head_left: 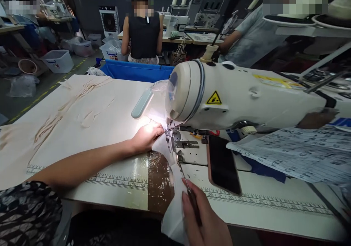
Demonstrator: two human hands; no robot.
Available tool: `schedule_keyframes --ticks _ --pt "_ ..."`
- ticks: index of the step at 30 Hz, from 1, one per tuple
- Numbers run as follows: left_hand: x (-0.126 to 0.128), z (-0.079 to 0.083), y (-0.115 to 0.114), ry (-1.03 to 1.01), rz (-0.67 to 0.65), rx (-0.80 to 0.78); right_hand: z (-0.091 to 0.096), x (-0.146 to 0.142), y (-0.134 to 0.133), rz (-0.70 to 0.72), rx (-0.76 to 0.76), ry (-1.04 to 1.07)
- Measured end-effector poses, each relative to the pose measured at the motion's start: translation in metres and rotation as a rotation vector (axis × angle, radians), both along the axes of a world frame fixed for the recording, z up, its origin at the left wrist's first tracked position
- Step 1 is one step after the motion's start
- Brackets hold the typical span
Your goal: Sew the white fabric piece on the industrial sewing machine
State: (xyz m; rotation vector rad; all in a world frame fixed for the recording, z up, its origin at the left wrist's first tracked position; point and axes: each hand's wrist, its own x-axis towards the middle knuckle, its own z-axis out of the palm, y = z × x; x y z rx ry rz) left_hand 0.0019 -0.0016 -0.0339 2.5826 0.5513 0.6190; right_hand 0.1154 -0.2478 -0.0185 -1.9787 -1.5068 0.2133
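My left hand is closed, its fingertips pressing white fabric right beside the needle area of the sewing machine. The needle itself is mostly hidden in the glare of the lamp. My right hand, nearer the table's front edge, is wrapped round the dark handle of a slim pointed metal tool. Its thin tip reaches up to the metal parts in front of the presser foot, along the fabric strip. More white fabric hangs over the front edge beside my right hand.
A phone lies right of the needle plate, next to printed paper sheets. Beige fabric pieces lie on the left of the white table. A blue cloth bin stands behind; other people sit beyond it.
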Motion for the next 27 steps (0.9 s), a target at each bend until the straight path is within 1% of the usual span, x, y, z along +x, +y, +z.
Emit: schedule_keyframes --ticks 2,4,5,7,10,12,16,23,27 --pt "-0.001 0.001 0.001 -0.054 -0.038 -0.118 -0.007 0.003 0.011 -0.032 0.059 -0.042" --pt "-0.001 0.003 0.002 -0.076 -0.064 -0.177 -0.013 0.002 0.025 -0.1 0.16 -0.104" --pt "-0.001 0.004 0.002 -0.077 -0.072 -0.188 -0.014 0.001 0.032 -0.126 0.212 -0.149" --pt "0.0 0.006 0.002 -0.071 -0.087 -0.193 -0.017 -0.001 0.045 -0.135 0.287 -0.242" --pt "0.0 0.008 0.002 -0.075 -0.101 -0.198 -0.017 -0.002 0.06 -0.122 0.341 -0.327" --pt "0.0 0.009 0.002 -0.087 -0.101 -0.2 -0.017 -0.003 0.065 -0.14 0.369 -0.357" --pt "0.001 0.011 0.001 -0.066 -0.101 -0.19 -0.018 -0.003 0.069 -0.163 0.377 -0.399" --pt "0.002 0.013 0.0 -0.005 -0.088 -0.135 -0.02 -0.002 0.076 -0.179 0.352 -0.404" --pt "0.003 0.016 -0.002 -0.03 -0.092 -0.144 -0.02 -0.003 0.075 -0.18 0.35 -0.422"
